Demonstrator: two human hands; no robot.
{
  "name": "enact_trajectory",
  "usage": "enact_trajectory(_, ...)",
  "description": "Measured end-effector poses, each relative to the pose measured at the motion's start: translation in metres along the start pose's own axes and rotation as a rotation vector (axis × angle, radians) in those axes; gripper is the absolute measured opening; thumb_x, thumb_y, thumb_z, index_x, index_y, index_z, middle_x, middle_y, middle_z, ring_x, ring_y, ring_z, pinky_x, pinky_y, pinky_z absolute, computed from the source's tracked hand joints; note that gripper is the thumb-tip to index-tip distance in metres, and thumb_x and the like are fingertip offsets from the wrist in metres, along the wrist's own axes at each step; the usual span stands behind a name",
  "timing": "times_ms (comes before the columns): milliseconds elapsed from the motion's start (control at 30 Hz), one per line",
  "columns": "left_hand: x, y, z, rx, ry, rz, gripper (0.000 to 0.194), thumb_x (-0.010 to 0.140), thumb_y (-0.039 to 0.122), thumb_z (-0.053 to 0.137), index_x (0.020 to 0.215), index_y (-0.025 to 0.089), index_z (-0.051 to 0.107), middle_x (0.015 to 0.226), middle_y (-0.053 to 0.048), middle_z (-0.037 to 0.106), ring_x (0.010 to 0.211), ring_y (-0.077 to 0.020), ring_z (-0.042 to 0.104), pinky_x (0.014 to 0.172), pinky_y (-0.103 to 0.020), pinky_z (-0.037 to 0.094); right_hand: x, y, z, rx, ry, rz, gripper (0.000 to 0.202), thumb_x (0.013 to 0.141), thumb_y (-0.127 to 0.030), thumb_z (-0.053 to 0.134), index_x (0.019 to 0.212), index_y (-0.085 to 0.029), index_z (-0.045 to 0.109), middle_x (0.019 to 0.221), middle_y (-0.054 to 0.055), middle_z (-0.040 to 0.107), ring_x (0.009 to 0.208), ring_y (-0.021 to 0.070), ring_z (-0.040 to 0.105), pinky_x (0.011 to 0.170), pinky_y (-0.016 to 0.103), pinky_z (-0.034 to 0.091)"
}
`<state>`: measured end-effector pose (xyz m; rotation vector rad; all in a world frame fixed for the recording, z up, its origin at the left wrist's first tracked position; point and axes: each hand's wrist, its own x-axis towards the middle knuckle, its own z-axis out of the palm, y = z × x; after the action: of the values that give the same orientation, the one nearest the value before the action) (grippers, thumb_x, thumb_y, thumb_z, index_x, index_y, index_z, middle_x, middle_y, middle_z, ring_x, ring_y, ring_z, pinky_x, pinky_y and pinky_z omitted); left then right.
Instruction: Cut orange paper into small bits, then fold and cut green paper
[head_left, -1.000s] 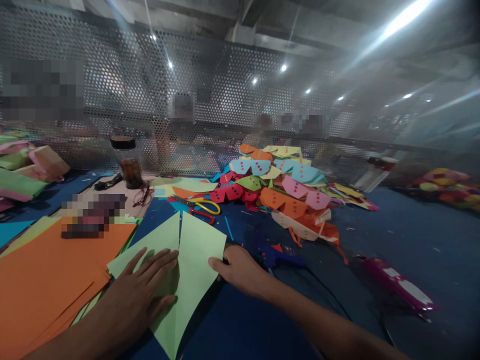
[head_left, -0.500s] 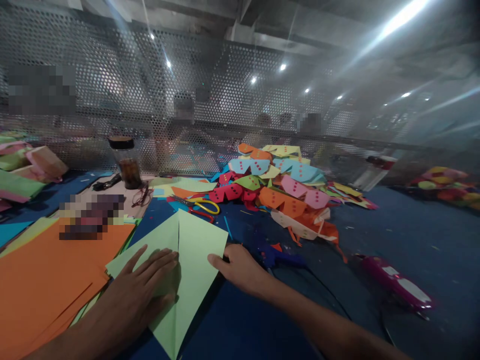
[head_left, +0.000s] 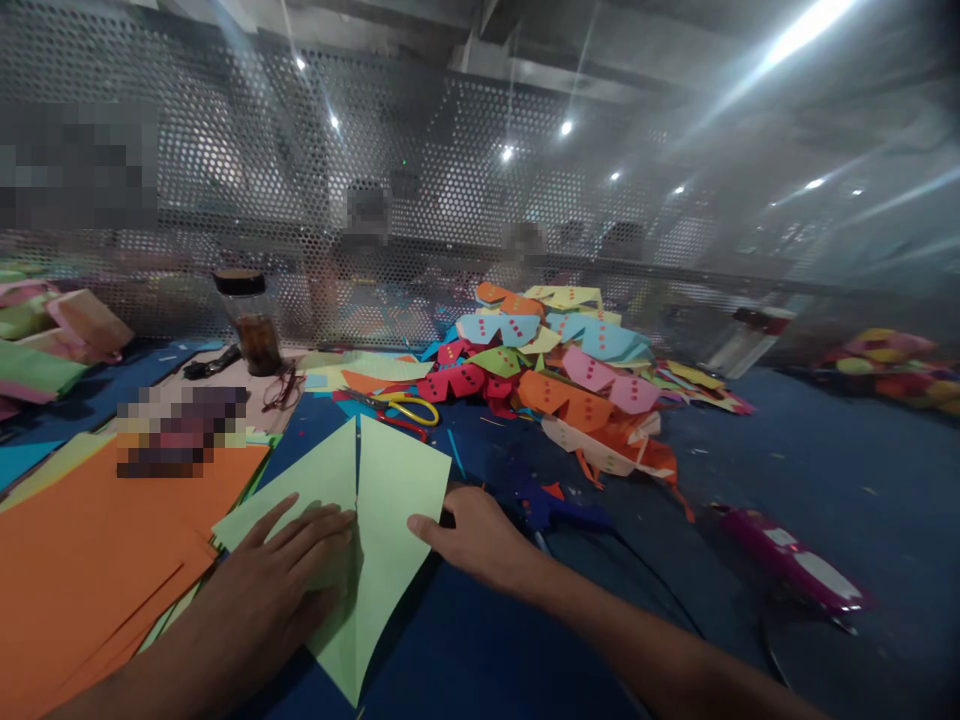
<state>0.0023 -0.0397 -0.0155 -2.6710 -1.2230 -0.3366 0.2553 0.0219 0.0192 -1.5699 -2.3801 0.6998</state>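
A light green sheet of paper (head_left: 397, 520) lies in front of me, its two sides folded in toward a middle line and its lower end tapering to a point. On its left flap my left hand (head_left: 289, 550) rests flat, fingers stretched toward the middle line. My right hand (head_left: 472, 530) pinches the right edge of the sheet, thumb on top and the other fingers hidden underneath. Just beyond the sheet lie scissors (head_left: 411, 408) with yellow and red handles, partly covered by the sheet. Right of my right hand lies a blue glue gun (head_left: 562, 512) with a cord.
Orange sheets (head_left: 97, 560) are stacked at the left, with a blurred object on top. Behind them stands a dark-lidded jar (head_left: 255, 330). Colourful cut-paper pieces (head_left: 570, 390) pile up at centre back. A magenta power strip (head_left: 791, 560) lies right; perforated metal panels (head_left: 420, 200) stand behind.
The sheet's right edge and my right hand have shifted slightly left. The lower tip has moved up a little, and the gap between the flaps at the top looks wider. My left hand stays nearly still.
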Motion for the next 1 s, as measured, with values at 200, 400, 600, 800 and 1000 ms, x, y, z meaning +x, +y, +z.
enact_trajectory(200, 0.002, 0.002, -0.001, -0.004, 0.022, -0.005, 0.041, 0.089, 0.025, 0.054, 0.13, 0.028, 0.052, 0.133, -0.001, 0.062, 0.121, -0.0202, 0.057, 0.113, -0.042, 0.03, -0.002, -0.004, -0.004, -0.05, -0.034, -0.002, 0.033, 0.085, -0.04, 0.055, 0.065, -0.014, 0.064, 0.067, 0.005, 0.063, 0.059, 0.013, 0.052, 0.053, 0.024, 0.03)
enact_trajectory(400, 0.001, 0.002, -0.002, 0.021, 0.012, 0.001, 0.036, 0.091, 0.028, 0.054, 0.127, 0.027, 0.054, 0.134, 0.0, 0.061, 0.122, -0.0194, 0.057, 0.116, -0.043, 0.023, -0.003, -0.002, -0.003, -0.007, -0.036, -0.007, 0.033, 0.085, -0.04, 0.055, 0.068, -0.014, 0.065, 0.069, 0.006, 0.064, 0.06, 0.0137, 0.053, 0.053, 0.024, 0.031)
enact_trajectory(600, 0.003, 0.002, -0.008, 0.015, 0.072, 0.057, 0.033, 0.093, 0.029, 0.052, 0.126, 0.028, 0.056, 0.129, 0.003, 0.066, 0.121, -0.0165, 0.058, 0.119, -0.04, 0.017, 0.001, 0.002, 0.0, 0.024, -0.015, 0.018, 0.037, 0.086, -0.043, 0.054, 0.069, -0.013, 0.068, 0.069, 0.006, 0.065, 0.06, 0.0141, 0.053, 0.052, 0.024, 0.03)
enact_trajectory(800, 0.004, 0.002, -0.013, -0.042, 0.101, 0.097, 0.028, 0.094, 0.024, 0.051, 0.12, 0.029, 0.059, 0.121, 0.002, 0.07, 0.111, -0.0154, 0.064, 0.115, -0.039, 0.028, -0.002, 0.001, -0.001, 0.104, -0.016, -0.061, 0.035, 0.085, -0.047, 0.056, 0.076, -0.016, 0.071, 0.072, 0.004, 0.067, 0.062, 0.0138, 0.054, 0.053, 0.023, 0.031)
enact_trajectory(1000, 0.002, 0.001, -0.013, -0.084, 0.071, 0.096, 0.035, 0.088, 0.017, 0.054, 0.121, 0.029, 0.059, 0.124, 0.003, 0.068, 0.115, -0.0159, 0.062, 0.115, -0.038, 0.03, -0.003, -0.001, -0.001, 0.013, -0.023, -0.006, 0.034, 0.08, -0.047, 0.061, 0.067, -0.016, 0.069, 0.065, 0.003, 0.064, 0.056, 0.0124, 0.052, 0.052, 0.024, 0.03)
